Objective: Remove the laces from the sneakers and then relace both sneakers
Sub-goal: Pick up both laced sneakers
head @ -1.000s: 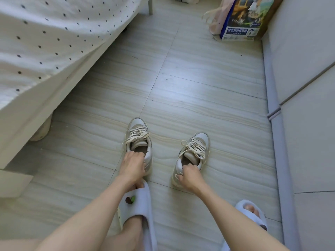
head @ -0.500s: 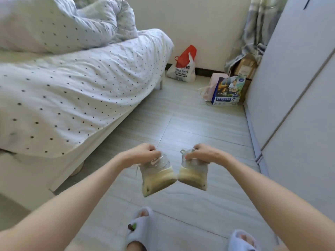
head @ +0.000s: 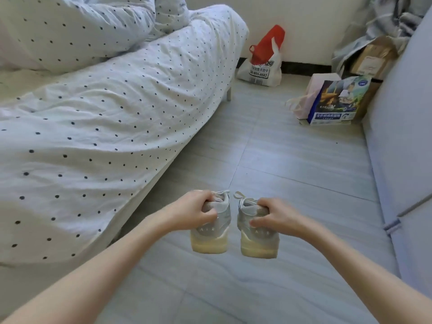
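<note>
We hold the left sneaker (head: 211, 226) in our left hand (head: 190, 212) and the right sneaker (head: 257, 235) in our right hand (head: 275, 217), fingers clamped on each collar. Both hang heel-first above the floor (head: 292, 164) (soles downward), just beside one another, near the bed (head: 93, 127).

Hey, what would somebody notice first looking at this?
Two sneakers held up side by side over the floor, heels toward the camera: the left hand grips the left sneaker, the right hand the right sneaker. A polka-dot bed fills the left.
</note>
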{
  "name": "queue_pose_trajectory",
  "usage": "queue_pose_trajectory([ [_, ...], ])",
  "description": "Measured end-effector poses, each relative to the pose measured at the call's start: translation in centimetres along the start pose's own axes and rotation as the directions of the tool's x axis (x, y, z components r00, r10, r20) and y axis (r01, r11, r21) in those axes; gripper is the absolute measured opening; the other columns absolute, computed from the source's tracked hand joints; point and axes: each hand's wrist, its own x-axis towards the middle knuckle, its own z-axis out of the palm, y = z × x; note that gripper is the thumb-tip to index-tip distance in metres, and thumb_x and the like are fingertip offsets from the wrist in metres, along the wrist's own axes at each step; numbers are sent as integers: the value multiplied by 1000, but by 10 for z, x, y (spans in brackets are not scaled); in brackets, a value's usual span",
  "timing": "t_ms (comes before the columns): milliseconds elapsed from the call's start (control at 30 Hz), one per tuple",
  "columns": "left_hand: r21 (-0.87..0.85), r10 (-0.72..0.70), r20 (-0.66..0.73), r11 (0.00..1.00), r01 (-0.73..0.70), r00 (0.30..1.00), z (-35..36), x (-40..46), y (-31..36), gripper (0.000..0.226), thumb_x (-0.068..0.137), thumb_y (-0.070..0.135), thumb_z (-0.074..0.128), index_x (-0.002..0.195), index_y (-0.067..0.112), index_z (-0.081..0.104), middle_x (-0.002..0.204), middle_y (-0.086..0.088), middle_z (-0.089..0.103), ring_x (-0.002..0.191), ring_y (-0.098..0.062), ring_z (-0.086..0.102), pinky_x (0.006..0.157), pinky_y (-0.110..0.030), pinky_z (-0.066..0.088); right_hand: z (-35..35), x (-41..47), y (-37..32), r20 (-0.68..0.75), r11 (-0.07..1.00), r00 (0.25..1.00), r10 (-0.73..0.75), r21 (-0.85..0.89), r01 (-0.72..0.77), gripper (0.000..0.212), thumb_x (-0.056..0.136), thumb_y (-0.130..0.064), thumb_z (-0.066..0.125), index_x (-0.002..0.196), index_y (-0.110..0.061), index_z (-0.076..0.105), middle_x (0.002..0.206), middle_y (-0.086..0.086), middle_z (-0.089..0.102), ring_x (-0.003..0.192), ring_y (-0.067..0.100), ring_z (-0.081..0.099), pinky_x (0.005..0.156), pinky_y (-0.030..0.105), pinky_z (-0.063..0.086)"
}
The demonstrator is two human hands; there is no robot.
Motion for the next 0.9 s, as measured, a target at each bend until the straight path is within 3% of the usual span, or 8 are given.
queue_pose_trajectory([
  [167,-22,-32,-33,999,31,999,-67,-8,20,14,84,24,53,89,11,55,79,12,46,71,1,45,61,-11,35,-53,2,-61,52,995,997,-48,-84,52,25,79,-32,64,68,-25,43,72,-11,48,65,3,45,52,22,34],
  [267,-87,-87,-99,993,79,991,-136,-29,44,17,87,22,50,88,6,56,83,1,55,78,-14,50,61,-16,34,-101,-14,-122,91,989,992,-93,-110,103,27,83,-32,60,66,-23,41,69,-9,47,66,11,46,59,29,37],
  [333,-111,-130,-127,987,116,983,-181,-51,62,21,90,26,49,87,6,56,85,-3,58,79,-18,51,63,-21,35,-134,-31,-169,103,984,987,-126,-117,138,29,87,-30,55,65,-20,39,66,-6,46,62,12,44,56,26,36],
  [400,-135,-179,-151,978,159,972,-224,-79,79,27,91,30,50,84,5,56,82,-4,58,75,-18,50,62,-25,34,-166,-50,-217,117,978,980,-161,-119,174,30,88,-29,52,64,-18,38,63,-5,46,57,8,42,51,23,32],
  [500,-171,-259,-172,958,230,950,-284,-128,98,25,90,29,51,77,7,54,78,-1,57,75,-18,52,61,-26,36,-208,-79,-292,168,961,963,-211,-142,236,27,87,-29,52,69,-12,43,68,1,50,63,16,44,57,31,34],
  [600,-191,-331,-176,935,298,927,-338,-184,110,22,90,30,52,77,12,54,77,4,54,71,-10,49,61,-20,35,-236,-112,-365,217,943,939,-267,-142,301,29,87,-26,52,65,-15,38,65,-3,46,65,17,42,58,31,34],
  [733,-243,-481,-169,866,436,860,-386,-259,115,24,91,34,53,88,11,58,90,-1,58,81,-15,51,69,-26,38,-243,-148,-443,322,892,883,-342,-183,412,30,88,-25,51,63,-17,36,63,-9,42,67,18,43,58,32,33],
  [900,-383,-675,-215,723,575,706,-405,-355,102,23,90,35,55,90,12,58,90,1,56,85,-17,52,74,-28,40,-212,-171,-519,453,852,810,-372,-180,491,33,87,-24,53,61,-17,34,62,-9,39,55,7,35,52,26,28],
])
